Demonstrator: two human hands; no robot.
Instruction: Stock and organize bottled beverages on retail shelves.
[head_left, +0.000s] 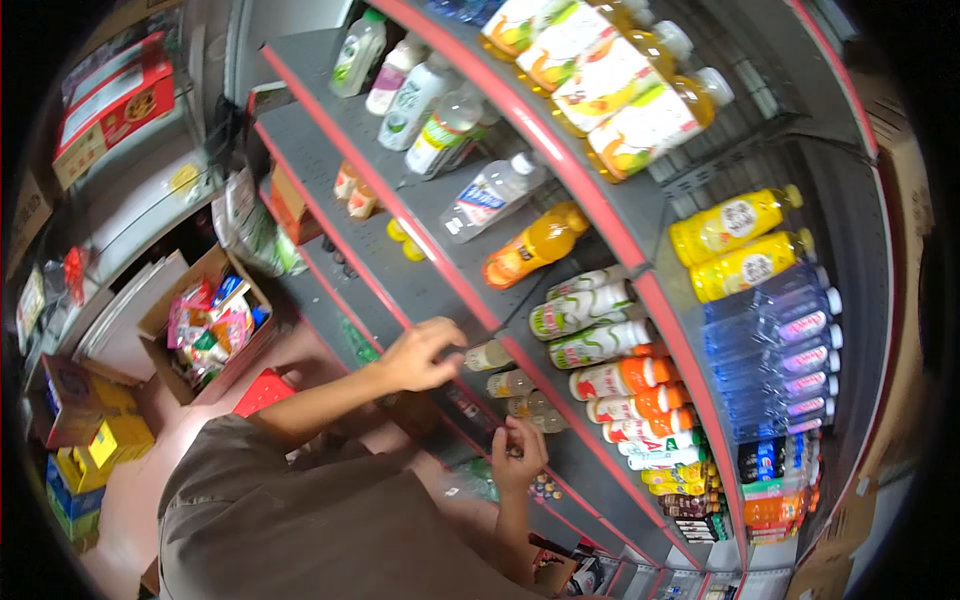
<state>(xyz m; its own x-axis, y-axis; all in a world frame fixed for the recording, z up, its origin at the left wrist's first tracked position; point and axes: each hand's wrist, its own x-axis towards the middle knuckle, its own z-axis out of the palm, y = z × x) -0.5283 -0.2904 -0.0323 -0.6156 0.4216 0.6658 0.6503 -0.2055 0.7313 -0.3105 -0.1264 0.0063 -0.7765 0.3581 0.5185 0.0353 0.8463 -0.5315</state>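
Note:
My left hand (424, 356) hovers by the red-edged front of a shelf, fingers curled and thumb apart, with nothing visible between them. Lower right, my right hand (519, 456) is raised with bent fingers; a dark patch shows between them, and whether it is a held thing I cannot tell. Just beyond both hands, several pale drink bottles (510, 382) stand in a row on a lower shelf. Above them are green-and-white bottles (600, 341) and white bottles with orange caps (619, 379). An orange juice bottle (534, 246) and a clear bottle (491, 196) stand farther left.
Multipacks of yellow juice (600, 82) and blue-wrapped bottles (765, 360) fill the upper shelf. On the floor at left sit an open cardboard box (161, 367) of packaged snacks and yellow cartons (120, 435). A red object (264, 391) is beside my left arm.

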